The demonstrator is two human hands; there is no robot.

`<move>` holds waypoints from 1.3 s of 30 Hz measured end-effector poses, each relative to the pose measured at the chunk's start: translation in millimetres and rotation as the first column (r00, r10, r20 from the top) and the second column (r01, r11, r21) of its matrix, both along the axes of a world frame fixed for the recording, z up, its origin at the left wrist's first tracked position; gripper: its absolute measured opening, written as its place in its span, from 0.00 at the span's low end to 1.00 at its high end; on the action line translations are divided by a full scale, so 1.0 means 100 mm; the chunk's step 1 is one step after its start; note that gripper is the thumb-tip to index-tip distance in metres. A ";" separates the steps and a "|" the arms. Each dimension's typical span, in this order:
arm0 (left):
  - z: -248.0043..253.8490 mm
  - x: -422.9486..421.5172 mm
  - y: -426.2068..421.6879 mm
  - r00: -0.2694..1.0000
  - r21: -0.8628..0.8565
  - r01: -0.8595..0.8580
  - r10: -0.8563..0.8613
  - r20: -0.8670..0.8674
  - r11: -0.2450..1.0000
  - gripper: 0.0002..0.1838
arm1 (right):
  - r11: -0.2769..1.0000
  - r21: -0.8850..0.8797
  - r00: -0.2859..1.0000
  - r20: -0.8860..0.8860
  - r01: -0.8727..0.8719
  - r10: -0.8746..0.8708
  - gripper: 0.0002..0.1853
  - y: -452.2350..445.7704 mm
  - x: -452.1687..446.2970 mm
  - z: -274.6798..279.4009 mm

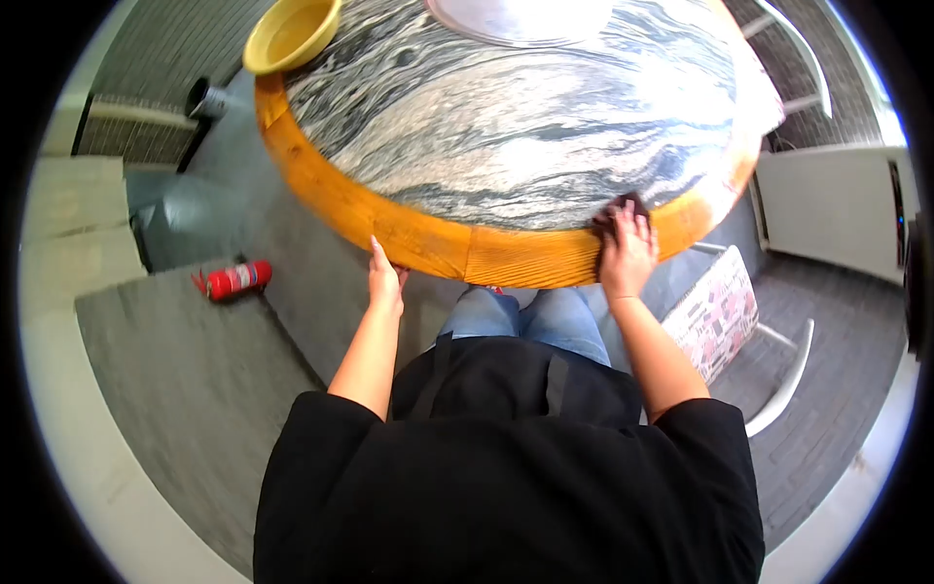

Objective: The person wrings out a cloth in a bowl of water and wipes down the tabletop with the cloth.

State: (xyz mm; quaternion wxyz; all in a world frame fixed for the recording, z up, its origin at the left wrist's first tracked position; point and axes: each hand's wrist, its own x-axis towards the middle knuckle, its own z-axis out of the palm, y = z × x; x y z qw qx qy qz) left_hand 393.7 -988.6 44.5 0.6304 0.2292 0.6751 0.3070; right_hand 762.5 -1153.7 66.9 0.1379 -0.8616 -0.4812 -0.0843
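A round table with a grey-and-white marbled top [467,146] and an orange-brown wooden rim [418,238] stands before me. My right hand [628,255] presses a dark brown cloth [610,209] onto the rim at the near right, where wood meets marble. Part of the cloth is hidden under the palm and fingers. At the near left, my left hand [385,282] grips the table's edge, one digit up against the wood and the others partly hidden below it.
A yellow basin [292,35] sits at the table's far left edge. A round, pale disc [525,18] lies at the far middle. On the left floor is a red fire extinguisher [237,279]. A patterned chair [715,316] stands close on the right, near a white cabinet [832,209].
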 end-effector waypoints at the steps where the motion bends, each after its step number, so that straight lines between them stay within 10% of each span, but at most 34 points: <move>1: -0.23 -0.08 0.02 0.985 -0.048 0.127 -0.132 -0.110 0.991 0.39 | 1.000 0.016 1.000 -0.022 -0.007 0.008 0.21 0.03 -0.16 0.01; 10: -0.26 -0.04 0.05 0.955 0.023 0.227 -0.218 -0.202 0.974 0.39 | 0.883 0.095 0.847 -0.253 -0.459 0.467 0.22 0.49 -1.67 0.20; 16: -0.22 -0.03 0.04 0.950 0.117 0.255 -0.227 -0.213 0.960 0.38 | 0.745 0.013 0.743 -0.059 -0.667 0.666 0.24 0.51 -1.64 0.20; 39: -0.15 0.14 -0.06 0.961 0.062 0.027 -0.009 -0.276 0.998 0.36 | 0.900 -0.114 0.904 0.031 -0.420 0.426 0.21 -0.31 0.99 0.19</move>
